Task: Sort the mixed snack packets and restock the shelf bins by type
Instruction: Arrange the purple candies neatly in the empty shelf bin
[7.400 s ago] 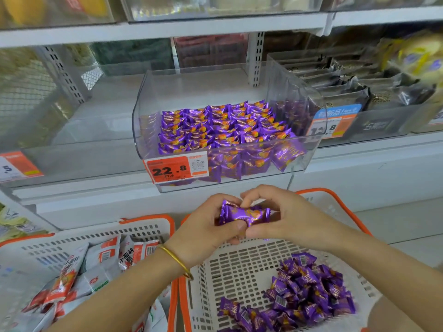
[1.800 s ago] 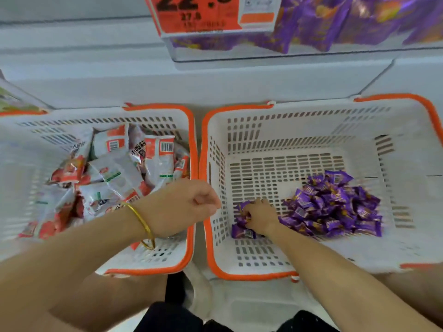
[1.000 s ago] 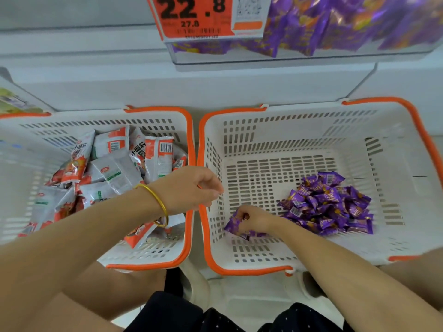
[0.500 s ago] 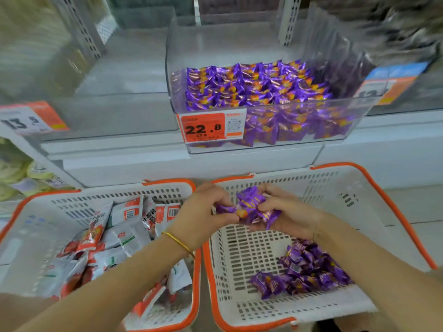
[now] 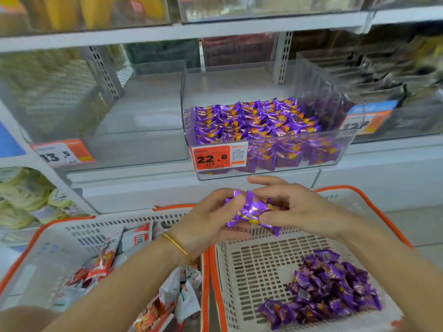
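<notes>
Between both hands I hold a small bunch of purple candy packets (image 5: 250,210) above the right basket. My left hand (image 5: 211,221) grips the bunch from the left, and my right hand (image 5: 294,209) pinches it from the right with the index finger stretched out. Straight ahead on the shelf stands a clear bin (image 5: 268,161) filled with rows of the same purple candies (image 5: 254,121). The right white basket (image 5: 242,271) with an orange rim holds a pile of purple candies (image 5: 328,288). In the left basket (image 5: 48,259) lie red-and-white snack packets (image 5: 107,255).
An empty clear bin (image 5: 134,149) with a 13.5 price tag sits left of the purple bin. Dark packets (image 5: 388,77) fill the bin on the right. Higher shelves carry more bins. Green-white packets (image 5: 26,200) lie at the lower left.
My right hand scooped candies off the basket floor and rose; now both hands hold the bunch in front of the shelf bin. My view tilted up from the baskets to the shelf.
</notes>
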`<state>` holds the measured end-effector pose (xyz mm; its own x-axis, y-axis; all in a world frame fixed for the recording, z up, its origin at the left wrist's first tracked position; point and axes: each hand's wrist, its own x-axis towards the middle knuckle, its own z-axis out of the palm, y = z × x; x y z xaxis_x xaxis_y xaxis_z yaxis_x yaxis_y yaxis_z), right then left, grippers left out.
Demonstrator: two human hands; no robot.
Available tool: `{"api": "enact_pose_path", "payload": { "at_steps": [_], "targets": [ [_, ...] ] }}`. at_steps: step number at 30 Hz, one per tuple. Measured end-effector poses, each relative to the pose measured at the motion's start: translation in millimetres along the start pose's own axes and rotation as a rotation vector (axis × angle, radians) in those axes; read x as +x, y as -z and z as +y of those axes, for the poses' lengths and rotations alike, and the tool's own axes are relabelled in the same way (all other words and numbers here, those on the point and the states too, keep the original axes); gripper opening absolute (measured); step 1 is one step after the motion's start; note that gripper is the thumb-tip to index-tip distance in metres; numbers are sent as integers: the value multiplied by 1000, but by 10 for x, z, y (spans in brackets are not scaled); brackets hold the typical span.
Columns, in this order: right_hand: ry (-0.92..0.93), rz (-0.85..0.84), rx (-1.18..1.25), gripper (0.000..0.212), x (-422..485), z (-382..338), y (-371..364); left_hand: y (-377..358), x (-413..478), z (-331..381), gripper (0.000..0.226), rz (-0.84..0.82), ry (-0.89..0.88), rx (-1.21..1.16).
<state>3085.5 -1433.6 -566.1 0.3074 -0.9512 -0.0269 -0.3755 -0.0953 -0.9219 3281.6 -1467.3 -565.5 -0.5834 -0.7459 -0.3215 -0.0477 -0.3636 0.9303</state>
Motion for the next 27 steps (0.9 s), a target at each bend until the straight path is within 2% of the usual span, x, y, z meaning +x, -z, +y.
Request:
{"api": "enact_pose_path", "payload": {
  "at_steps": [3,6,10,11,13,15,17,19,27],
  "targets": [
    [34,-67,-117,37,41,-161,96,10,-35,87,43,-7,-138,185],
    [56,-84,-220,45,115,-393,203,21,-13,281,42,15,-254,216],
    [59,10,-11,43,361,-773,454,132,134,738,42,83,-406,317],
    [60,61,-27,43,483,-830,520,172,188,859,40,112,-448,355],
    [47,115,-17,41,742,-932,624,292,321,1052,39,205,-550,502],
    [21,150,43,37,1040,-967,710,480,478,1142,53,393,-607,756],
    [-19,233,38,34,1398,-897,804,698,596,1143,63,572,-599,983],
    [-59,299,-36,34,1796,-758,887,856,668,1086,58,618,-589,1094],
    [-31,260,-436,48,3100,-279,887,1079,778,933,55,515,-668,994]
  ]
}}
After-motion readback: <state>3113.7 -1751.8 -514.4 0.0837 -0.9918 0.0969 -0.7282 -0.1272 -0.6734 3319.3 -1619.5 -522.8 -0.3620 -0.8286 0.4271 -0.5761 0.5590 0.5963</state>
